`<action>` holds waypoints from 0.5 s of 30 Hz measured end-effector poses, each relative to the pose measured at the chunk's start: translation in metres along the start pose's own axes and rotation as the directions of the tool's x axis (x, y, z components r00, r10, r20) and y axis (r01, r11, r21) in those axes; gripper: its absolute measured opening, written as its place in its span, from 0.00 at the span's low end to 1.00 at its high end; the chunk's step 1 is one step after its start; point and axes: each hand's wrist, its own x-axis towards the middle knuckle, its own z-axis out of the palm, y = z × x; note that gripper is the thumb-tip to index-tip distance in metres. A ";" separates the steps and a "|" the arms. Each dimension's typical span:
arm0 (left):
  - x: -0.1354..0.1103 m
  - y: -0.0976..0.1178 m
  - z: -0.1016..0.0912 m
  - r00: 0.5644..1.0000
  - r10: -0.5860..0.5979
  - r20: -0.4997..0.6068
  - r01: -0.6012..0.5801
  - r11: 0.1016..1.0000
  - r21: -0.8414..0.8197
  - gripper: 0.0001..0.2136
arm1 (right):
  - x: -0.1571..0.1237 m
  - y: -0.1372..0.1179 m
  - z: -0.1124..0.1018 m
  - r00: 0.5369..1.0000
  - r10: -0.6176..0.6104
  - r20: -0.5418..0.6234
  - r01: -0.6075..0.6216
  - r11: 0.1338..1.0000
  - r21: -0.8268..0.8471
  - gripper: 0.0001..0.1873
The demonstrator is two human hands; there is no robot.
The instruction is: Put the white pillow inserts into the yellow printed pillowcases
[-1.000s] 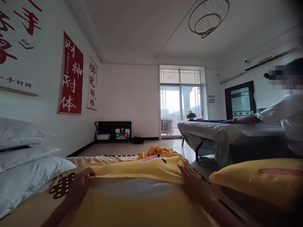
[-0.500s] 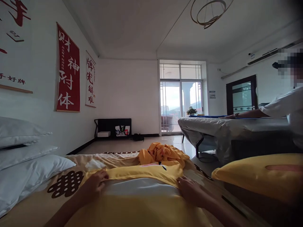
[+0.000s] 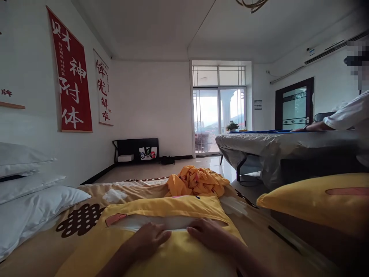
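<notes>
A yellow pillowcase (image 3: 173,254) lies in front of me with a white pillow (image 3: 173,222) showing through its wide opening. My left hand (image 3: 150,237) is closed on the near edge of the opening, left of the middle. On the same edge, a short gap to the right, my right hand (image 3: 208,234) is closed with its thumb toward the left hand. The far flap of the case lies over the pillow's far end. Some fingertips of both hands are hidden in the cloth.
Crumpled orange-yellow cloth (image 3: 197,181) lies beyond the pillow on the patterned bedspread (image 3: 115,195). White pillows (image 3: 43,215) are stacked at left, and a filled yellow pillow (image 3: 314,198) sits at right. Behind it, a person (image 3: 346,115) reaches over a plastic-covered table (image 3: 259,148).
Both hands have left the far flap's corners and come inward and nearer, onto the opening's near edge. The far flap now lies flatter. The view has tilted slightly down.
</notes>
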 end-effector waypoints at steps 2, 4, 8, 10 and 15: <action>0.002 -0.001 -0.003 1.000 0.004 0.010 -0.004 1.000 -0.014 0.22 | -0.004 0.005 -0.002 0.999 0.027 -0.020 -0.027 0.999 -0.034 0.23; 0.002 0.002 -0.004 0.999 -0.006 0.040 0.006 1.000 0.020 0.23 | -0.006 0.008 -0.004 0.998 0.044 -0.035 -0.046 0.998 -0.048 0.24; 0.003 0.018 -0.006 0.993 -0.023 0.115 0.006 0.989 0.149 0.27 | -0.002 0.003 -0.019 0.999 0.045 0.029 -0.042 0.995 -0.088 0.22; 0.006 0.027 -0.008 0.989 -0.046 0.141 0.017 0.980 0.200 0.30 | 0.002 -0.005 -0.026 0.997 0.073 0.013 -0.069 0.981 -0.179 0.22; 0.024 0.035 -0.011 0.993 -0.076 0.086 0.042 0.937 0.348 0.27 | 0.003 -0.010 -0.012 0.993 0.111 0.033 -0.099 0.960 -0.262 0.29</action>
